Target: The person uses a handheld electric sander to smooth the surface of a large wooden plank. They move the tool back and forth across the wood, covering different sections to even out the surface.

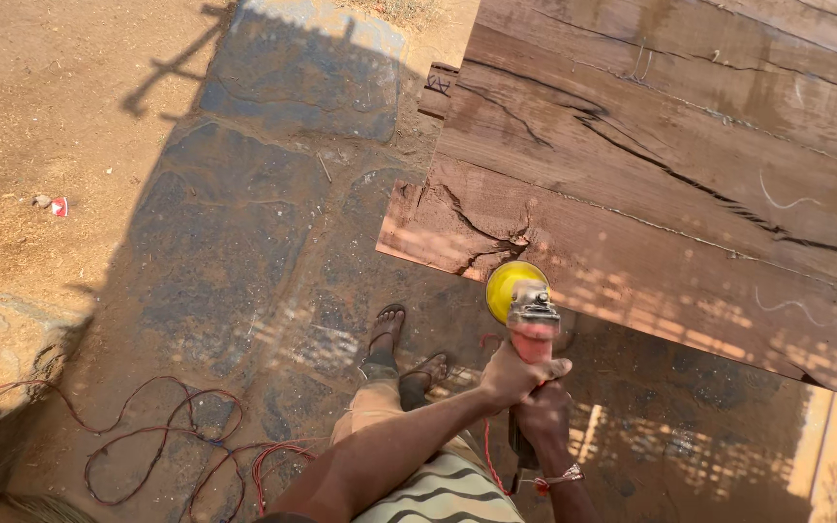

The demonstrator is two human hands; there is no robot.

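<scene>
The left hand (515,373) has its fingers curled tight round the red body of an angle grinder (527,320), and the right hand (544,415), just nearer on the same tool, is closed round its rear handle. The grinder's yellow disc (508,286) sits against the near edge of a big cracked wooden slab (670,165) that fills the far right. Sandalled feet (401,353) stand on stone paving (244,242), with red cable (162,450) looping over it at the near left.
</scene>
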